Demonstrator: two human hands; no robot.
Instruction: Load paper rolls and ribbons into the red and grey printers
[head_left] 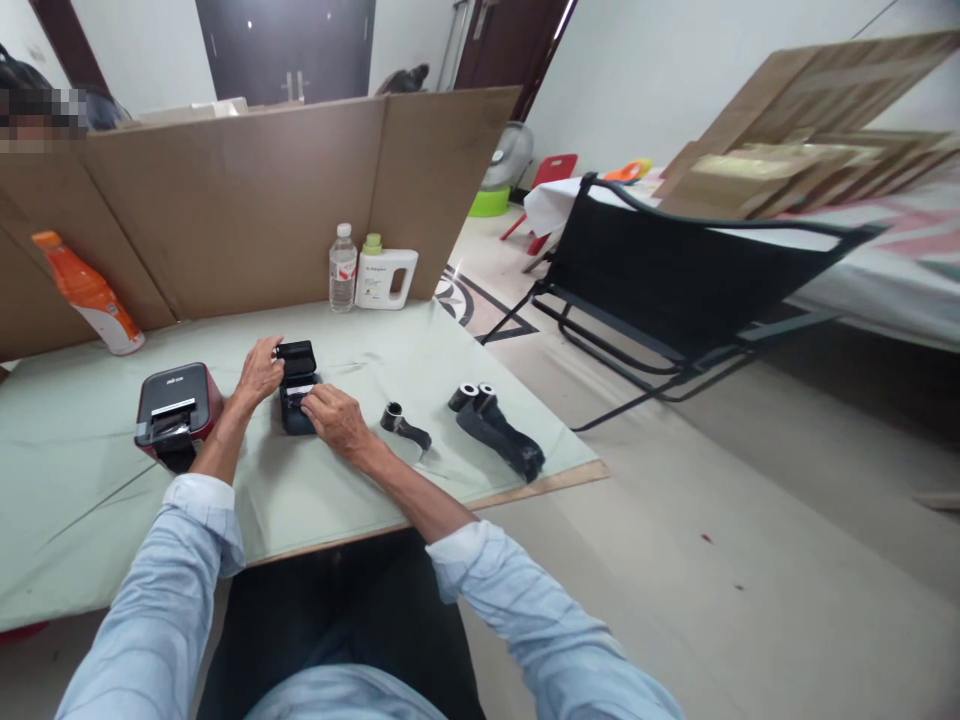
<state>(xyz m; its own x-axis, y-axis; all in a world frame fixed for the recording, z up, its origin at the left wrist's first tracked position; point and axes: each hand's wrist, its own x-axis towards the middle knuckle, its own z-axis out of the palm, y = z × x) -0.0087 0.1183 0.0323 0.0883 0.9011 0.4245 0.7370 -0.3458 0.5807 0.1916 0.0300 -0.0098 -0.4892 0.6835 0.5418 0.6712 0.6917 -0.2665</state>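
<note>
A small dark label printer stands on the table with its lid raised. My left hand is closed at the lid's left edge, fingers bent around it. Over the printer's open compartment, my right hand has its fingertips drawn together; whatever they pinch is hidden. Left of my left forearm sits a larger black and red label printer, a dark strip hanging from its front slot. To the right of my right hand lie a small roll of black ribbon and a bigger pair of black ribbon rolls, their tails trailing toward me.
A cardboard screen rises along the table's back edge. Before it stand an orange bottle, a clear water bottle and a white jug. A black folding chair is off to the right. Behind the screen, a person is partly visible.
</note>
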